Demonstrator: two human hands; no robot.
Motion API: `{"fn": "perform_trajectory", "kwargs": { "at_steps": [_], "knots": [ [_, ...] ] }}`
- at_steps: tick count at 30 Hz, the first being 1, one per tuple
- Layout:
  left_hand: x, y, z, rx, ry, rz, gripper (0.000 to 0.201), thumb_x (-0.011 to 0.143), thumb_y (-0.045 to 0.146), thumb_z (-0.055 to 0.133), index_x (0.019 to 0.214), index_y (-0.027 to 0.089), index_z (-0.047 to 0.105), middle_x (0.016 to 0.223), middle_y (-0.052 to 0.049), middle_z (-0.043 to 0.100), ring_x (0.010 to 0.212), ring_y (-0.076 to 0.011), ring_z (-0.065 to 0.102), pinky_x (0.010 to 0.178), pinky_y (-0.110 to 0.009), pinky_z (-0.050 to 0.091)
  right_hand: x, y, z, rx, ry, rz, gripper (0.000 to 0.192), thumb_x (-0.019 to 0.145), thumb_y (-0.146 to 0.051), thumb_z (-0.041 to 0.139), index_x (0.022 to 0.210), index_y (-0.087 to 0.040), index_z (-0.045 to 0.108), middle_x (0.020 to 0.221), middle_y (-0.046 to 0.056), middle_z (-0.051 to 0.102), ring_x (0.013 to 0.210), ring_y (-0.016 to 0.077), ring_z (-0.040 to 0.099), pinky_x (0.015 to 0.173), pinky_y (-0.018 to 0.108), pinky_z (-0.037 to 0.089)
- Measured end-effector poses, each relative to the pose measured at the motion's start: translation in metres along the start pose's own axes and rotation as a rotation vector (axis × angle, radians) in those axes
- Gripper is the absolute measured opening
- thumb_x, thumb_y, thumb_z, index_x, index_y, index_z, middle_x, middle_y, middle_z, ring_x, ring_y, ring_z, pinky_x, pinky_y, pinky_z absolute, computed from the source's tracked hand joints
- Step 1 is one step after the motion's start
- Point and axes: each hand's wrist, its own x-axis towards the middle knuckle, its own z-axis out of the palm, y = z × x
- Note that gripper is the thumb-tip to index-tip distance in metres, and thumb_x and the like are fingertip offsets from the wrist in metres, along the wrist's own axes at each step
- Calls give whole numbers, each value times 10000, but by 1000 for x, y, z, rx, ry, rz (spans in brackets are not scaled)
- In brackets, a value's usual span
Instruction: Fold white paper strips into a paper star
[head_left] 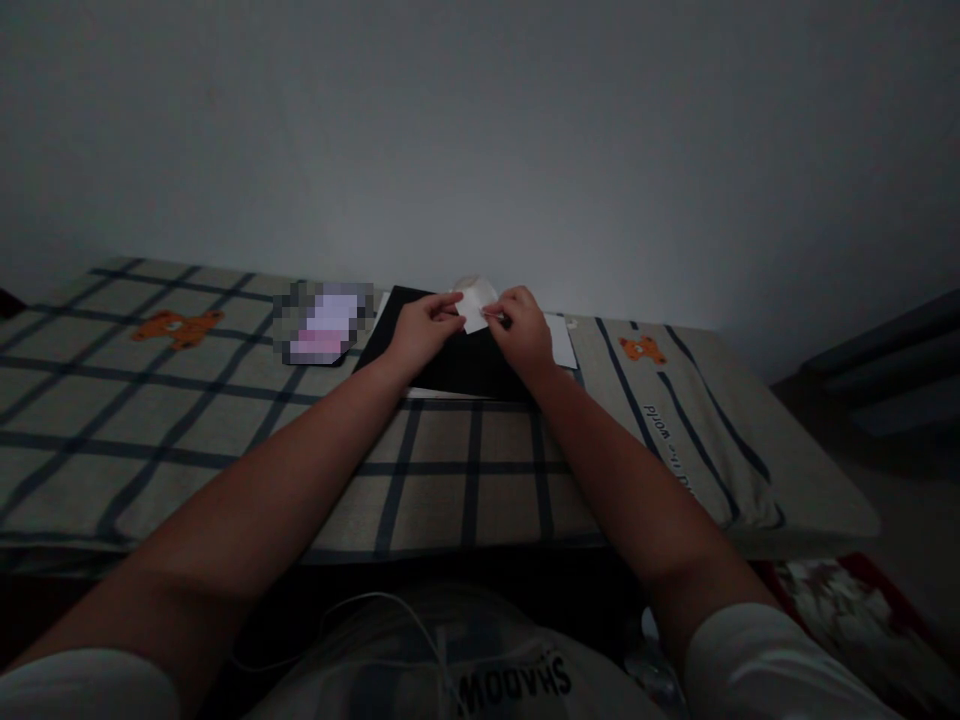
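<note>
Head view, starting closest to me: my white shirt (487,680) fills the bottom edge, with dark upside-down lettering on it and a thin white cord (390,610) looping across my lap. My two bare forearms run forward from white sleeves, converging toward the middle of the scene. They pass over a bed (225,440) covered in a beige sheet with a dark blue grid of stripes and small orange bear prints; a second bear and a line of dark lettering sit on the right part of the cover. Off the bed's right side, low down, a red patterned cloth (840,590) lies in shadow. Farther along, a black sheet (450,365) lies flat on the bed, with a bit of white paper (562,340) showing from under its right edge. My left hand (420,330) and right hand (521,335) meet above that black sheet, and both sets of fingers are pinched narrow on a small white piece of paper (474,305), the left fingers gripping its left edge and the right fingers its right edge, holding it just over the far part of the black sheet. Just left of the black sheet lies a blurred-out flat thing (322,325), pale purple and pink in the middle; I cannot tell what it is. Beyond everything stands a plain grey wall (480,130), dim and bare.
</note>
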Motion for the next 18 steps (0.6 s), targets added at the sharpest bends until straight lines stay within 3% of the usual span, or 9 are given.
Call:
{"fn": "perform_trajectory", "kwargs": {
  "at_steps": [11,18],
  "knots": [
    [10,-16,-2,-39,98,69,444,625,142,689,1067,126,648,941,-76,696,799,-165,649,837,-351,496,1,7,6,62,14,-223,97,812,-174,543,835,-200,633,986,64,500,937,186,514,831,336,431],
    [9,-14,-3,1,91,129,439,628,155,702,1060,111,638,915,-82,683,734,-150,633,761,-319,501,-1,1,3,19,23,-213,95,836,-192,526,855,-189,619,994,76,513,956,192,521,823,330,433]
  ]
}}
